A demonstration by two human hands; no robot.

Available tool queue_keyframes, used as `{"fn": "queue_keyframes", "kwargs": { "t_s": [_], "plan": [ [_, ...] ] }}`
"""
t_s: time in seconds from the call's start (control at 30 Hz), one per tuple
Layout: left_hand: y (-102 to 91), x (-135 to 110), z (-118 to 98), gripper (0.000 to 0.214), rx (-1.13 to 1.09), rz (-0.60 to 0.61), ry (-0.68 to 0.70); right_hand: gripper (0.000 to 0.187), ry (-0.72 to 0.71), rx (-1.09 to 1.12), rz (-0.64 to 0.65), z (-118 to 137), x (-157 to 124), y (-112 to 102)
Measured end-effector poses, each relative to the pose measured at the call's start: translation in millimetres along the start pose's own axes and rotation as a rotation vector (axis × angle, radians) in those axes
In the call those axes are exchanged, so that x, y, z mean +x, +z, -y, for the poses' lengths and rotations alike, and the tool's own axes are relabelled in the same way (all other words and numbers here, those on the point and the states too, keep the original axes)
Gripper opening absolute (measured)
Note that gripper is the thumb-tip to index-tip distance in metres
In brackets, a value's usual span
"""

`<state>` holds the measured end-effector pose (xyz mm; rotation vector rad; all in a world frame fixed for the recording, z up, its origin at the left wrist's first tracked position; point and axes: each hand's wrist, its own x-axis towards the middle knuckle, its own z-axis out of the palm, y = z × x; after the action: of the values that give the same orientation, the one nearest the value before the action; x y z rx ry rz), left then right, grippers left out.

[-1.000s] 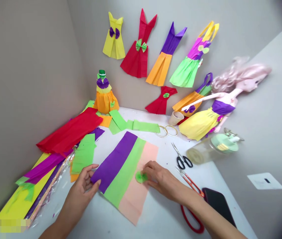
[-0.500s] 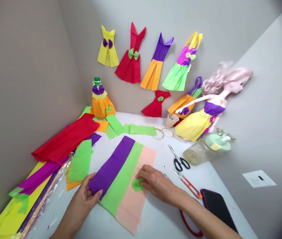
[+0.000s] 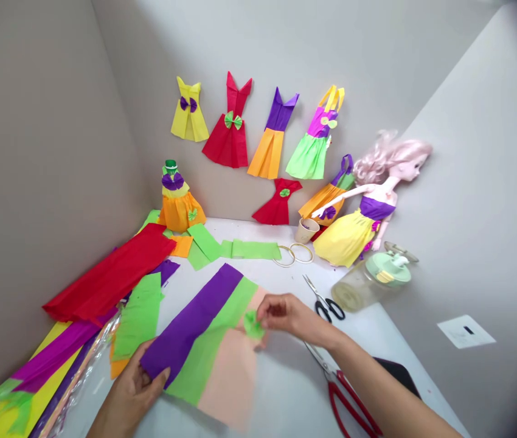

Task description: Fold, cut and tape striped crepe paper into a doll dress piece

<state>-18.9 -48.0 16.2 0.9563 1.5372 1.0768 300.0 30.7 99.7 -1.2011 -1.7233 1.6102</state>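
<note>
A layered sheet of crepe paper in purple, green and peach bands (image 3: pixel 215 340) lies tilted before me. My left hand (image 3: pixel 137 377) grips its lower left purple corner, thumb on top and fingers beneath. My right hand (image 3: pixel 286 316) is closed in a pinch at the edge of a small green paper bow (image 3: pixel 253 325), over the peach band. The paper bends upward near the bow, and its lower edge is blurred. Whether the bow is fixed to the sheet I cannot tell. Beneath my right forearm lie large red-handled scissors (image 3: pixel 354 404).
Black-handled scissors (image 3: pixel 330 309), a jar with a pale green lid (image 3: pixel 368 286) and a partly hidden phone (image 3: pixel 399 374) are at right. Red crepe paper (image 3: pixel 107 274) and other sheets pile up at left. A doll (image 3: pixel 363 213) and paper dresses (image 3: pixel 229 128) stand or hang behind.
My right hand has risen slightly with the bow, and the peach side of the paper has folded up. The view has shifted. More of the red-handled scissors shows; the small orange-handled snips are now covered.
</note>
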Motion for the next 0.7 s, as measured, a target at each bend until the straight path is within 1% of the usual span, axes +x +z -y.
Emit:
{"fn": "queue_keyframes", "kwargs": {
  "t_s": [0.07, 0.23, 0.3, 0.33, 0.4, 0.5, 0.57, 0.63, 0.7],
  "plan": [
    [-3.3, 2, 0, 0.065, -0.024, -0.004, -0.016, 0.021, -0.029, -0.019, -0.147, -1, 21, -20],
    [-7.2, 0, -6, 0.068, -0.103, -0.023, -0.062, 0.025, -0.074, -0.123, -0.458, -2, 87, -79],
    [-6.5, -3, -8, 0.071, -0.123, -0.027, -0.089, 0.026, -0.071, -0.198, -0.575, -3, 109, -96],
    [-6.1, -4, -9, 0.071, -0.136, -0.028, -0.098, 0.026, -0.069, -0.242, -0.629, -5, 117, -100],
    [-5.6, -6, -10, 0.071, -0.172, -0.024, -0.097, 0.026, -0.065, -0.323, -0.702, -11, 128, -102],
    [-6.1, -8, -10, 0.068, -0.22, -0.008, -0.09, 0.03, -0.07, -0.395, -0.728, -26, 136, -93],
    [-7.0, -9, -9, 0.068, -0.229, 0.005, -0.101, 0.034, -0.081, -0.405, -0.751, -33, 140, -92],
    [-8.0, -9, -8, 0.069, -0.223, 0.019, -0.118, 0.033, -0.09, -0.392, -0.802, -35, 144, -99],
    [-8.7, -9, -5, 0.071, -0.209, 0.023, -0.134, 0.024, -0.087, -0.354, -0.851, -34, 150, -113]
  ]
}}
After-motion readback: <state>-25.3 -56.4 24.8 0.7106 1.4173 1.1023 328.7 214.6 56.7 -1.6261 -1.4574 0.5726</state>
